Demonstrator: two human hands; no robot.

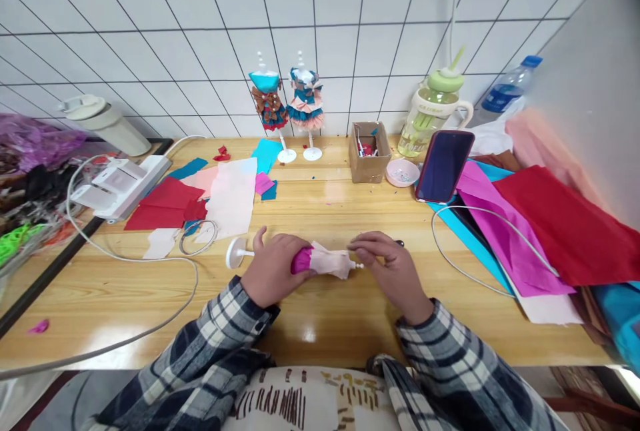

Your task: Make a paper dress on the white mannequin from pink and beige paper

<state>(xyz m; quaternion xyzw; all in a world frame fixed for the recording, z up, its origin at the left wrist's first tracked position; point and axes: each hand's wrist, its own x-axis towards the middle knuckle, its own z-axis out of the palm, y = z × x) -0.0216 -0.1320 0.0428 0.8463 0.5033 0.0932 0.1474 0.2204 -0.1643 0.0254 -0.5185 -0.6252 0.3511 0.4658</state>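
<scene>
A small white dress form (330, 263) lies on its side above the table, wrapped in pale pink cloth with a magenta piece (301, 260) lower down. My left hand (277, 268) is closed around its lower part, thumb raised, and the round white base (236, 253) sticks out to the left. At the neck end, by the beaded tip, my right hand (390, 268) is closed in a pinch. A dark rounded tip (400, 243) shows behind its knuckles; the rest of that thing is hidden.
Two dressed forms (307, 108) stand by the tiled wall. A cardboard box (369, 168), pink dish (402, 172), phone (444, 168) and green-lidded bottle (433, 114) stand right of them. Cloth scraps (165, 203) lie left, folded cloths (565, 224) right. A power strip (117, 184) and cables are leftmost.
</scene>
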